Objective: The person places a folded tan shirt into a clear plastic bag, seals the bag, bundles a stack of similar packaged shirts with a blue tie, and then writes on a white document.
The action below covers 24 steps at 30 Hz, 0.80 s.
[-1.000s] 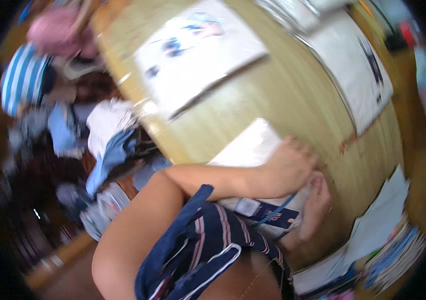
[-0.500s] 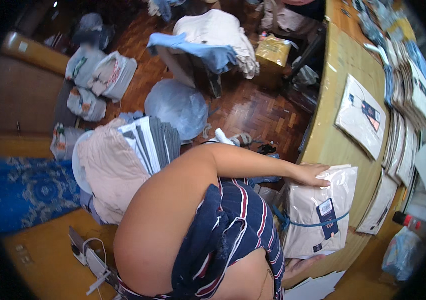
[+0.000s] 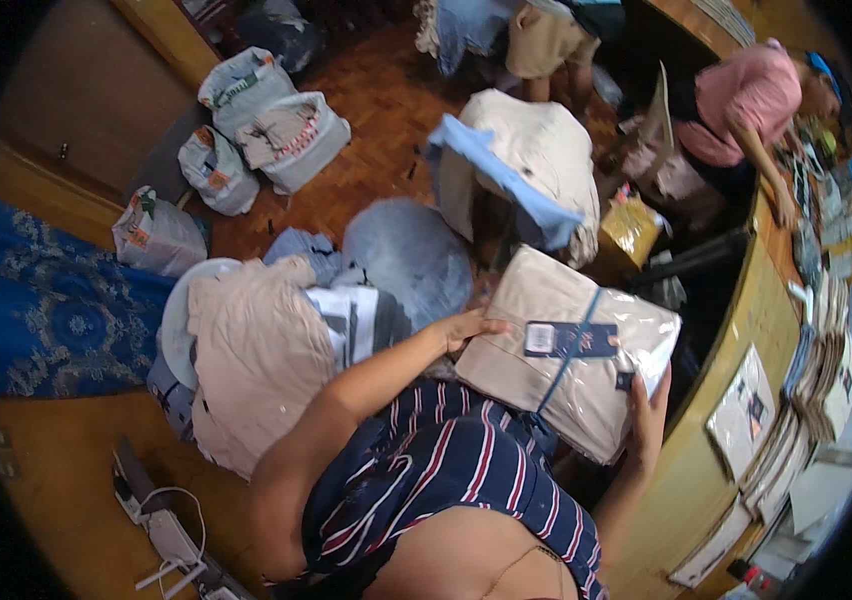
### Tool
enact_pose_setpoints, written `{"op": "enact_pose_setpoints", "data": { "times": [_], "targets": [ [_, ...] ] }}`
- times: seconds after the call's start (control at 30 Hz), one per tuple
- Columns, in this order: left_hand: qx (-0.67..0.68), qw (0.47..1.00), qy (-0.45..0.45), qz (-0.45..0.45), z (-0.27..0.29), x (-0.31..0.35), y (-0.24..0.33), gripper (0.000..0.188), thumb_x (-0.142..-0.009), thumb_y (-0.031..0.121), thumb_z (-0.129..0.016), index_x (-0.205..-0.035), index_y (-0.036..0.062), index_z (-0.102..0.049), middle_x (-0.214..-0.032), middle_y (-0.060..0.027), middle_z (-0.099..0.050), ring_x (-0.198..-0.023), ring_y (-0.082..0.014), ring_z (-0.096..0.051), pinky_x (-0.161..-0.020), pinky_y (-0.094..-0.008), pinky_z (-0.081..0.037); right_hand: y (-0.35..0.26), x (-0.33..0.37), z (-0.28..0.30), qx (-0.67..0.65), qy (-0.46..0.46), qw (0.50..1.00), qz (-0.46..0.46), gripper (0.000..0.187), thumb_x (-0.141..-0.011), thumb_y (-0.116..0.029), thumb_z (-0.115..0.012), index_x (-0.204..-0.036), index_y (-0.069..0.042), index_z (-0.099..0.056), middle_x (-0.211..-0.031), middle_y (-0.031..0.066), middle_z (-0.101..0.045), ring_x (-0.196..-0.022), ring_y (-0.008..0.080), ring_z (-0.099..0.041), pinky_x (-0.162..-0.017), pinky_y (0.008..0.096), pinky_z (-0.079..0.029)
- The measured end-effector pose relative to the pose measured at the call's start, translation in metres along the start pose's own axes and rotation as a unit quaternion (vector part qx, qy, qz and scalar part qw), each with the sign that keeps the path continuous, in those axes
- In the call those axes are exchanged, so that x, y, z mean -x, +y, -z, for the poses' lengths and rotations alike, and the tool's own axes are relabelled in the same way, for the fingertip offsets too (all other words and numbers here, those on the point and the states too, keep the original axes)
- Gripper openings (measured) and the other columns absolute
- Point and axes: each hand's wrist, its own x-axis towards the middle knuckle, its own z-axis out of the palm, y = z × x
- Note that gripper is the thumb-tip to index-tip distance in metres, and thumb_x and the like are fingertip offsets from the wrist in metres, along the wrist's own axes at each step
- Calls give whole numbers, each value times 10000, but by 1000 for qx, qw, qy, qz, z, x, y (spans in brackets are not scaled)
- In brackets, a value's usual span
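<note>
Between both hands I hold a bundle of folded beige garments (image 3: 578, 400) in clear plastic, tied round the middle with a blue strip. A dark tag with a white label shows on its top face. My left hand (image 3: 471, 328) grips the bundle's left edge, thumb on top and the other fingers partly out of sight. At the lower right corner, my right hand (image 3: 649, 412) supports it from the side and below. The bundle is in front of my striped top, off the wooden table (image 3: 681, 500).
Packed garments (image 3: 743, 412) lie along the table. To the left are a heap of beige clothes (image 3: 251, 350), a big clear plastic bag (image 3: 411, 262) and several stuffed white bags (image 3: 291, 145). A draped stool (image 3: 536, 150) stands ahead. A co-worker in pink (image 3: 746, 100) leans over the table's far end.
The bundle has left the table and moved left, in front of my body. My left hand has shifted from its top edge to its left side. My view has turned toward the right.
</note>
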Motion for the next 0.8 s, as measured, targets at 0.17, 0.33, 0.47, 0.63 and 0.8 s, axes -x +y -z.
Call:
{"op": "enact_pose_setpoints", "data": {
  "times": [0.17,0.33,0.47,0.63,0.8],
  "targets": [
    [201,945,12,-256,128,37,28,585,-641,310,-679,-1105,32,-456,-1064,-84,-523,-959,-215,-513,-824,-370,-425,-117,-70,-135,0,-276,949,149,737,-759,-168,-543,-1322,-131,-69,-1310,202,-202,-1193,297,-241,-956,358,-217],
    [212,828,297,-425,206,106,64,687,-612,465,-663,-1110,44,-447,-1060,-76,-524,-955,-236,-505,-820,-372,-423,-151,-109,-188,28,-254,941,224,737,-754,-96,-547,-1322,-177,-84,-1317,159,-206,-1114,273,-340,-849,344,-357],
    [213,790,345,-459,287,138,107,694,-629,469,-647,-1126,36,-432,-1065,-87,-520,-957,-244,-496,-823,-370,-407,-120,-135,-185,66,-253,952,161,743,-744,-71,-561,-1319,-174,-102,-1281,160,-277,-1016,258,-433,-819,329,-383],
    [115,739,528,-403,329,120,182,515,-680,362,-643,-1017,-5,-511,-999,-100,-557,-874,-222,-522,-774,-323,-400,-46,-121,-150,293,-137,934,154,695,-704,-88,-588,-1282,-144,-207,-1212,214,-361,-1012,286,-470,-838,372,-384],
    [-125,866,428,-228,286,-29,208,456,-688,324,-639,-980,-8,-531,-962,-101,-571,-837,-215,-532,-738,-317,-410,62,-38,-128,672,-149,724,-36,553,-711,-261,-545,-1228,-254,-346,-1058,130,-477,-977,275,-484,-796,460,-345]
  ]
}}
